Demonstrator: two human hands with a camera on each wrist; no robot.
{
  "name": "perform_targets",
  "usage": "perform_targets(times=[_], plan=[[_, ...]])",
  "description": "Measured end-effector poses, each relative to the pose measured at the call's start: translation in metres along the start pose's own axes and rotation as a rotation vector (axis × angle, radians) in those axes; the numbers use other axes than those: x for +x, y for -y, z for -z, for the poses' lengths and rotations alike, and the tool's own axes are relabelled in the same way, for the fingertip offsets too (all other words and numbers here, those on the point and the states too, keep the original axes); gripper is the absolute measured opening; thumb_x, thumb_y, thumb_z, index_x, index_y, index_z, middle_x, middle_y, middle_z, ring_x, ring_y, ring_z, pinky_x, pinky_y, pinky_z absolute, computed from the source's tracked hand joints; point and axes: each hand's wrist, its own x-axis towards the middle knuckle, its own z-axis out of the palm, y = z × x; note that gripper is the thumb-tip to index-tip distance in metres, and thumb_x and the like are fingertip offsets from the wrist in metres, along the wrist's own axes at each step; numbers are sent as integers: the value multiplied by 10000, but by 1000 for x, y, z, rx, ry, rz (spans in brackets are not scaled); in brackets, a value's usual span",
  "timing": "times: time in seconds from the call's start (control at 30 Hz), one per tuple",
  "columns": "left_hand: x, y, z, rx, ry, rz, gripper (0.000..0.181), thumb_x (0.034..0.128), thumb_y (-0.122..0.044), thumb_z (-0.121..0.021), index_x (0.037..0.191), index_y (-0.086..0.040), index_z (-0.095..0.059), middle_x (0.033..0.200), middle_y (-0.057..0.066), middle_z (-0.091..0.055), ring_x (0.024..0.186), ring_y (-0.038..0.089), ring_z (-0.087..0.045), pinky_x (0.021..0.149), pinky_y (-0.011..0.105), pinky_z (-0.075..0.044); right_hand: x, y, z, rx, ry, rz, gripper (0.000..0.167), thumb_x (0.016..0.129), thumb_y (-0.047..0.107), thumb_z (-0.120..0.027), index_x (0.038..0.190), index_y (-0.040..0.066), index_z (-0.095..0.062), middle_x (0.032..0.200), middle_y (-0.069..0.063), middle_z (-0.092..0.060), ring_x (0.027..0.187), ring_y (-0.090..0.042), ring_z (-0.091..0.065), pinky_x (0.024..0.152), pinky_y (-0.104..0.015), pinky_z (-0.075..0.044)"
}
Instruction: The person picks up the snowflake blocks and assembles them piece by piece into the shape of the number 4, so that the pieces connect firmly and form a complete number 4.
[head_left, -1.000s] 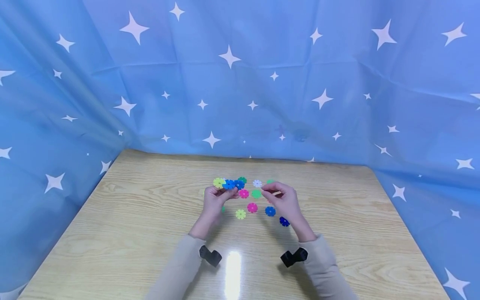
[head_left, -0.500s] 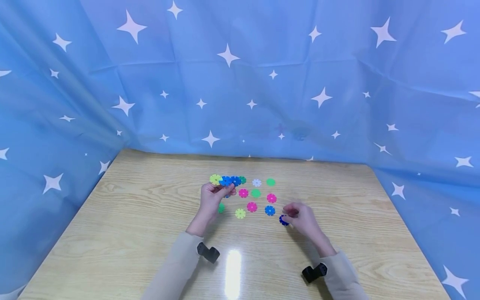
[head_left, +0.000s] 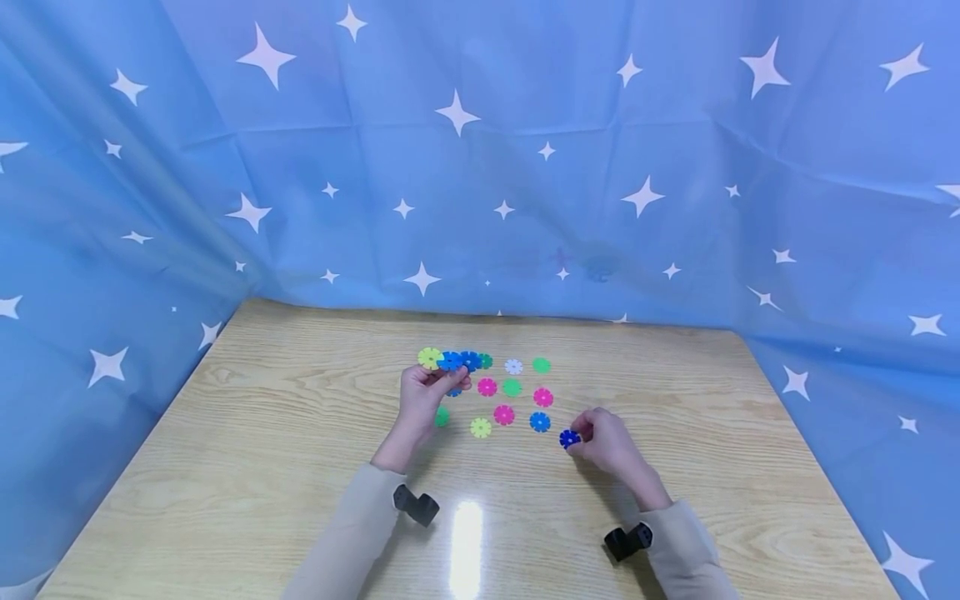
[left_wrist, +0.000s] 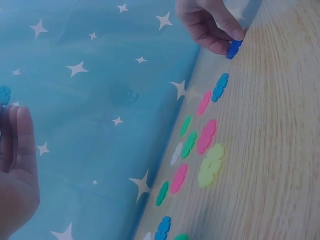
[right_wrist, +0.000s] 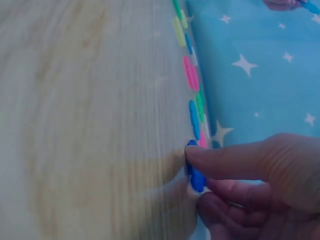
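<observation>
Head view: bright, even light, apparently from above; one white glare streak on my tabletop, toward the frame's bottom; soft shadows along the inner sides of my sleeves; wrist views: dimmer, hazier; right wrist: wood grain blurred at left; darker shadow beside my right hand.

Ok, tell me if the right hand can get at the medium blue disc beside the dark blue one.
Probably yes: the medium blue disc lies uncovered on the table, just left of the right hand. But that hand pinches the dark blue disc, which may need letting go first.
</observation>
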Motion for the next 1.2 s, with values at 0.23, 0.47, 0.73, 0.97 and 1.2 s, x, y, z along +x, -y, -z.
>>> perform_targets(times=[0.23, 0.47, 0.73, 0.97, 1.2], plan=[[0, -2, 1, -2, -6, 9, 279, 865, 58, -608, 764, -183, -707, 681, -27, -693, 640, 101, -674, 693, 259, -585, 0, 0, -1, 113, -45, 0, 197, 727, -70, -729, 826, 4, -576, 737, -58, -581, 659, -152, -536, 523, -230, -480], [1, -1, -1, -8, -6, 5, 313, 863, 69, -601, 751, -201, -712, 679, -32, -692, 638, 94, -672, 701, 261, -585, -1, 3, 0, 328, -118, -30, 123, 778, -76, -688, 857, -47, -598, 710, -70, -604, 608, -151, -567, 506, -215, -521], [1, 1, -2, -13, 11, -5, 293, 867, 59, -606, 769, -198, -706, 688, -36, -692, 644, 86, -668, 714, 273, -586, 2, 36, 13, 726, -61, -66, 232, 865, -13, -630, 1059, -126, -569, 753, -89, -644, 640, -161, -653, 614, -288, -592], [1, 2, -2, -13, 19, -8, 298, 866, 63, -602, 772, -199, -708, 693, -40, -695, 639, 86, -669, 715, 268, -584, 9, 71, 16, 925, -28, 13, 269, 883, -8, -614, 1090, -161, -535, 759, -26, -643, 637, -100, -641, 620, -230, -581], [0, 2, -3, -17, 22, -16, 297, 859, 75, -608, 799, -199, -705, 727, -35, -701, 654, 87, -668, 693, 256, -585, 14, 99, 15, 994, -40, 42, 222, 894, 5, -607, 1074, -113, -556, 753, -13, -655, 655, -108, -655, 656, -240, -584]])
